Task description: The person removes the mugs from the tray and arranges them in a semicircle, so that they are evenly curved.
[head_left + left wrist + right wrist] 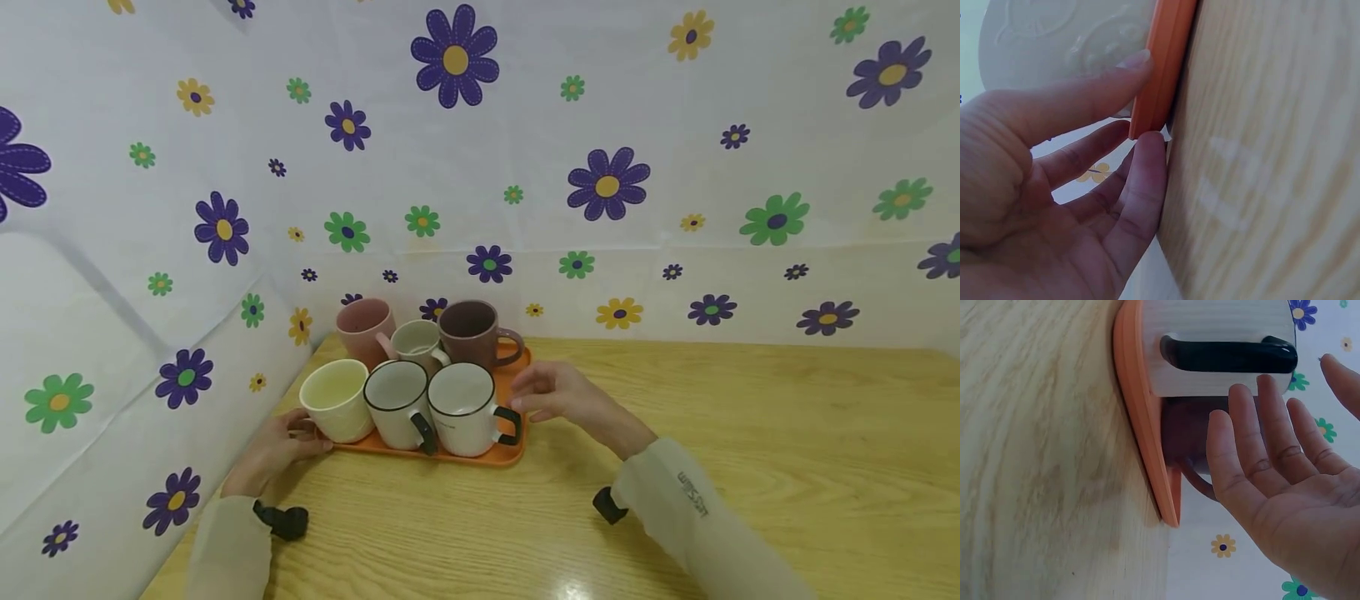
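Note:
An orange tray point(487, 459) lies on the table, loaded with several mugs. My left hand point(272, 452) grips its left front corner, thumb on the rim and fingertips against the edge from the other side. Beside that thumb stands a cream cup point(339, 417) with a raised pattern. Two white mugs with dark rims, a middle one point(401, 421) and a right one point(461, 429), fill the front row. My right hand point(573, 404), fingers loosely extended and holding nothing, hovers by the right mug's black handle point(1229, 357) and the tray's right side.
Behind stand a pink mug point(365, 337), a small pale mug point(415, 343) and a plum-brown mug point(468, 337) with its handle pointing right. A flower-patterned sheet point(525, 125) hangs behind and at the left of the wooden table point(712, 467), which extends to the right.

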`<state>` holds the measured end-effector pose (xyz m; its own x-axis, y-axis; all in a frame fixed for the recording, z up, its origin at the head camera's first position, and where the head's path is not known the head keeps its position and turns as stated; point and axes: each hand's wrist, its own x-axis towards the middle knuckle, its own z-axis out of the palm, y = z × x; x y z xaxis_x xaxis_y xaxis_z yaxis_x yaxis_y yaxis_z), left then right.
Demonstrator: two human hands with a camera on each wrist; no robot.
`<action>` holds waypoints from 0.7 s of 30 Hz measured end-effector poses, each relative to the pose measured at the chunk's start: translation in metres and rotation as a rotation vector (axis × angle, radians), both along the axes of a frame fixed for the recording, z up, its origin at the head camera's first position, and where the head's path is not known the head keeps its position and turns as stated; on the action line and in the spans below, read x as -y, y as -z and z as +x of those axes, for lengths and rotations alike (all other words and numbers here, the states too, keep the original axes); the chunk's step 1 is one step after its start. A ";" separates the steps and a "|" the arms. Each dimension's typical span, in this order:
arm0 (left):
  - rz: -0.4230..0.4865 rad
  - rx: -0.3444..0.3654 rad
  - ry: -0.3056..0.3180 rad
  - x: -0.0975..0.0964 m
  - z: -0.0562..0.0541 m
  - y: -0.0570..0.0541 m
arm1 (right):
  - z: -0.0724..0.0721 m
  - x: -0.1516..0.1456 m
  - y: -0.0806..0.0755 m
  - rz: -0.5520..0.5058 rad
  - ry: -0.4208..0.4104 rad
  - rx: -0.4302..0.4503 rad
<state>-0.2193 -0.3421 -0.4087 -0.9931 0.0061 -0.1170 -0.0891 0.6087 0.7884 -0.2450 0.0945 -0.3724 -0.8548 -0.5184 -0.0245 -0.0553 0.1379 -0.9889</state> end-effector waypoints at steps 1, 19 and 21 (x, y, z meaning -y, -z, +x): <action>-0.001 -0.001 -0.002 0.000 0.000 0.000 | 0.000 0.001 0.001 0.004 -0.007 -0.001; -0.011 0.016 -0.016 -0.002 0.000 -0.003 | 0.008 0.023 0.012 -0.113 -0.032 -0.023; -0.010 0.021 -0.021 -0.002 0.000 -0.003 | 0.010 0.027 0.014 -0.122 -0.017 -0.041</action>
<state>-0.2195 -0.3401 -0.4053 -0.9903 -0.0157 -0.1378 -0.1182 0.6146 0.7800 -0.2350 0.0673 -0.3864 -0.8450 -0.5297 0.0740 -0.0969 0.0156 -0.9952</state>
